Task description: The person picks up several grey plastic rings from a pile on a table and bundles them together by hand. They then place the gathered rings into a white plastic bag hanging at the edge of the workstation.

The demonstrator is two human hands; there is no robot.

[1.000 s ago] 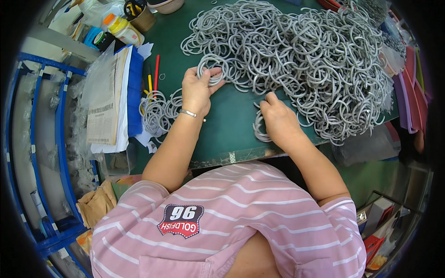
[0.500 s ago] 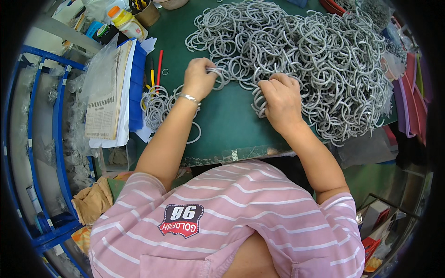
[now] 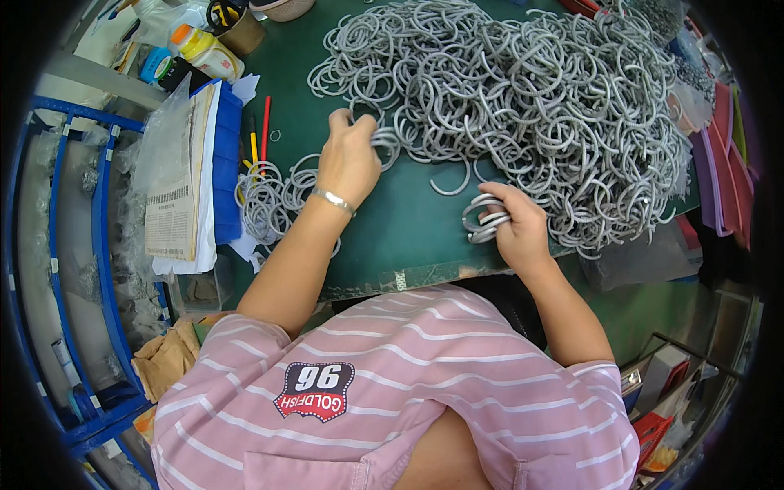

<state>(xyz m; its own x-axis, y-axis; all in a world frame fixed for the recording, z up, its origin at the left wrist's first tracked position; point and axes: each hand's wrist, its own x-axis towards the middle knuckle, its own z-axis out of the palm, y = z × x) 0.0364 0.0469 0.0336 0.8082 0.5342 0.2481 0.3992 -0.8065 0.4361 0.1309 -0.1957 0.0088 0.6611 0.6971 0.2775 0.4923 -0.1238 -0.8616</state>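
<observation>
A big heap of grey metal rings (image 3: 523,90), several of them split open like hooks, spreads over the green table (image 3: 392,233). At the heap's left edge is my left hand (image 3: 347,159), its fingers closed on a few grey rings (image 3: 385,144) that look blurred. My right hand (image 3: 523,229) is near the table's front edge, below the heap, pinching a small bunch of rings (image 3: 482,220) between thumb and fingers. A smaller group of thinner, lighter rings (image 3: 265,200) lies left of my left forearm and is partly hidden by it.
To the left, a blue bin (image 3: 230,163) stands with papers against it, beside a red pen (image 3: 266,131). A yellow bottle with an orange cap (image 3: 204,53) is behind. Blue shelving (image 3: 102,229) runs along the left; coloured sheets (image 3: 723,163) hang at the right.
My right hand has drawn back from the heap toward the front edge with a bunch of rings. My left hand has turned slightly and stays by the heap's left edge.
</observation>
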